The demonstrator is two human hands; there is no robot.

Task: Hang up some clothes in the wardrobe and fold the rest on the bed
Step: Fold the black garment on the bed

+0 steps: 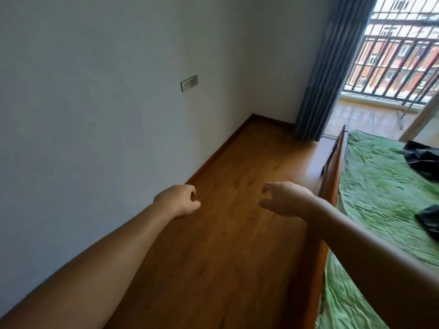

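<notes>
Both bare arms reach out over the wooden floor (225, 245). The left hand (177, 201) has its fingers loosely curled round nothing. The right hand (285, 200) hangs slack and empty too. The bed (380, 186), under a green sheet, stands at 3 o'clock. On it lie 2 clothes: a black garment (422, 160) toward 2 o'clock and a second black garment (431, 223) nearer. A grey curtain (327, 74) hangs at 1 o'clock.

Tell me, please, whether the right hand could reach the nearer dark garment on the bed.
Probably yes: the right hand is empty, and only the low bed frame lies between it and the nearer dark garment on the green sheet.
</notes>
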